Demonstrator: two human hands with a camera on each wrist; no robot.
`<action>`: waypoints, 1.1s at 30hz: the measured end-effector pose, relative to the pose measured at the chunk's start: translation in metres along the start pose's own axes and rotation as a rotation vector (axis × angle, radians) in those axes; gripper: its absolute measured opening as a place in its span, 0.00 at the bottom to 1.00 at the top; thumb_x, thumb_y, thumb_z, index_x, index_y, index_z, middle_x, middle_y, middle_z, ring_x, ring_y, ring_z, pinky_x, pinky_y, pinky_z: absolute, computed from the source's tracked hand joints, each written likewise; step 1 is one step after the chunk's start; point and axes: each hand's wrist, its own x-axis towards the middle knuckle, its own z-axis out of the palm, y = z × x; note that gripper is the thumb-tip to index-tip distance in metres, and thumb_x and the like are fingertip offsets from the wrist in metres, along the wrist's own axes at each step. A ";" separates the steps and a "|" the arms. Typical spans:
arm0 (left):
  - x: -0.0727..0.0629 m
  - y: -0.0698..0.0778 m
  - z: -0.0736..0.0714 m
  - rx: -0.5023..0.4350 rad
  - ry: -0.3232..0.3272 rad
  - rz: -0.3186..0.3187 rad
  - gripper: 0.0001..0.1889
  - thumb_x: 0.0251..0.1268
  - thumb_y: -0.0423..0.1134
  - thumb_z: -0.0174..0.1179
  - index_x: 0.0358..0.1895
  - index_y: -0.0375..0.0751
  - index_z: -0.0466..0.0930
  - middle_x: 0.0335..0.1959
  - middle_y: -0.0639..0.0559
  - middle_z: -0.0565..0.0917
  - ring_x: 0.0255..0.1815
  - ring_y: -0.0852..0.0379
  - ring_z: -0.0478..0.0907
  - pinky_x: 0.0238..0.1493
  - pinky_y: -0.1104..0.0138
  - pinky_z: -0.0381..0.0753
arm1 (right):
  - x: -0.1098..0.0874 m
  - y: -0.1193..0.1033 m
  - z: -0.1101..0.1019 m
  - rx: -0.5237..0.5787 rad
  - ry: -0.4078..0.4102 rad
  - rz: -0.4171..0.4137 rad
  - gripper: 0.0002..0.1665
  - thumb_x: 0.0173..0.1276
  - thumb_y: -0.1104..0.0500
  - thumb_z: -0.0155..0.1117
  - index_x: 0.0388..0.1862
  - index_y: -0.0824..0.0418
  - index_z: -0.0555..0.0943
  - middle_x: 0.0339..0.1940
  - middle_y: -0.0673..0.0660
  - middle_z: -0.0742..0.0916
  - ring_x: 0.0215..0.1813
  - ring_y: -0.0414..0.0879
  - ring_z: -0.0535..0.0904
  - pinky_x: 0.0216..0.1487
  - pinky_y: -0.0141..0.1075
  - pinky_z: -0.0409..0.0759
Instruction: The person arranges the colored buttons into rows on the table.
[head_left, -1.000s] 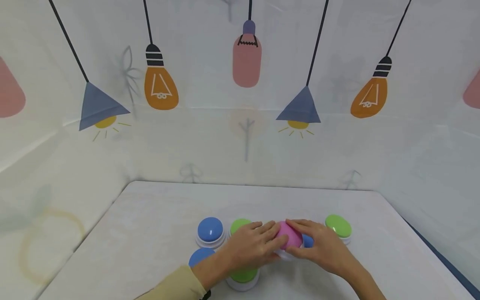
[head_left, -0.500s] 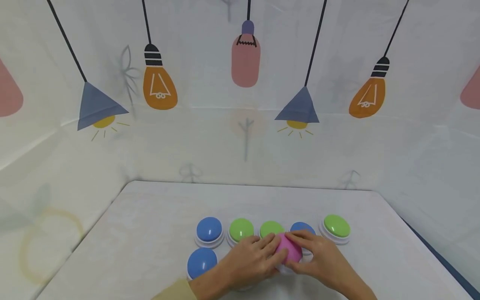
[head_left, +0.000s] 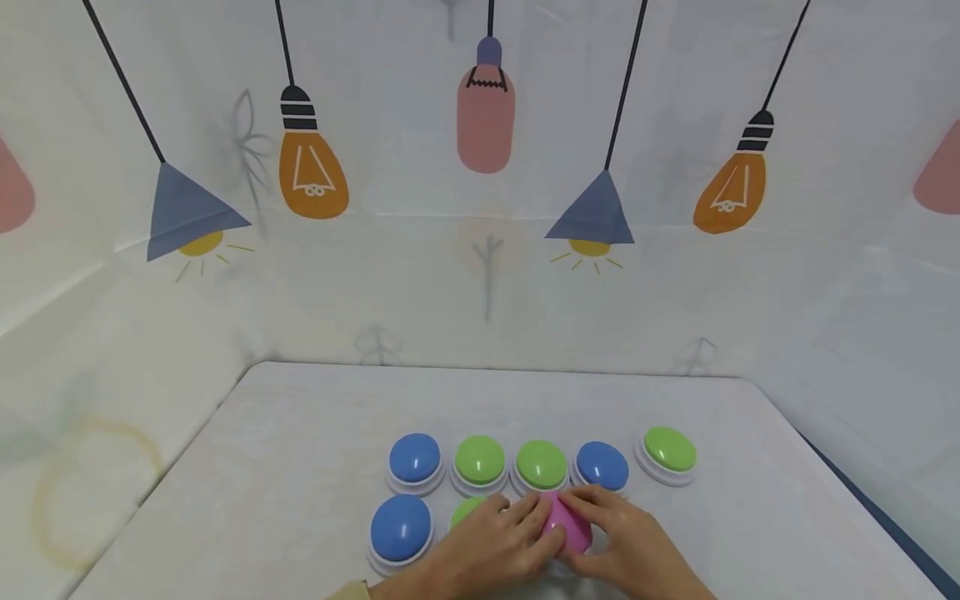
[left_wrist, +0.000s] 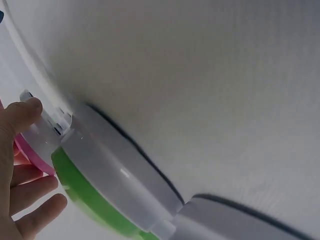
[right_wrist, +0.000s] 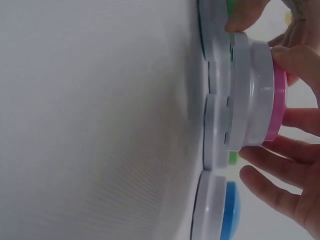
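A pink push button [head_left: 572,525] with a white round base is held between both hands over the front row of buttons. From the left side, my left hand [head_left: 491,546] holds it, thumb at the base's edge and fingers by the pink dome [left_wrist: 35,157]. My right hand [head_left: 637,542] grips its right side, and in the right wrist view its fingers [right_wrist: 280,167] spread round the dome and white base [right_wrist: 250,95]. The base stands apart from the tabletop. A green button [head_left: 467,508] shows partly behind my left hand.
On the white table [head_left: 315,467], the back row has a blue button [head_left: 415,458], two green buttons [head_left: 542,464] and another blue button [head_left: 602,465]. A tilted-looking green button [head_left: 670,450] sits farther right. A larger blue button [head_left: 401,529] stands front left. A patterned curtain [head_left: 405,275] hangs behind.
Both hands have moved toward the person and slightly left, carrying the pink button away from the back row. The green and blue buttons behind it have come into view.
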 end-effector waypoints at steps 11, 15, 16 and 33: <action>-0.004 0.008 0.008 0.052 -0.014 0.007 0.18 0.79 0.37 0.31 0.40 0.50 0.75 0.46 0.52 0.88 0.44 0.60 0.85 0.24 0.74 0.76 | -0.001 0.002 0.015 -0.019 -0.005 -0.084 0.36 0.45 0.45 0.83 0.52 0.60 0.86 0.48 0.50 0.85 0.46 0.45 0.84 0.43 0.39 0.85; -0.005 0.008 0.007 0.043 -0.069 0.017 0.20 0.79 0.37 0.29 0.41 0.50 0.75 0.47 0.52 0.88 0.45 0.60 0.86 0.27 0.73 0.79 | 0.000 0.003 0.017 -0.029 -0.015 -0.080 0.36 0.46 0.44 0.82 0.52 0.60 0.86 0.48 0.51 0.85 0.47 0.47 0.84 0.43 0.40 0.85; -0.005 0.008 0.006 0.043 -0.081 0.020 0.20 0.79 0.37 0.28 0.42 0.51 0.75 0.47 0.53 0.88 0.45 0.60 0.86 0.28 0.73 0.80 | 0.000 0.002 0.017 -0.033 -0.016 -0.083 0.36 0.46 0.44 0.82 0.52 0.60 0.86 0.48 0.51 0.85 0.46 0.47 0.84 0.43 0.39 0.85; -0.004 0.008 0.002 0.024 -0.114 0.023 0.03 0.71 0.45 0.55 0.41 0.53 0.76 0.48 0.54 0.87 0.43 0.61 0.84 0.31 0.71 0.80 | -0.004 -0.010 0.012 -0.024 -0.112 0.065 0.36 0.55 0.36 0.74 0.56 0.57 0.84 0.52 0.50 0.84 0.50 0.48 0.84 0.46 0.42 0.86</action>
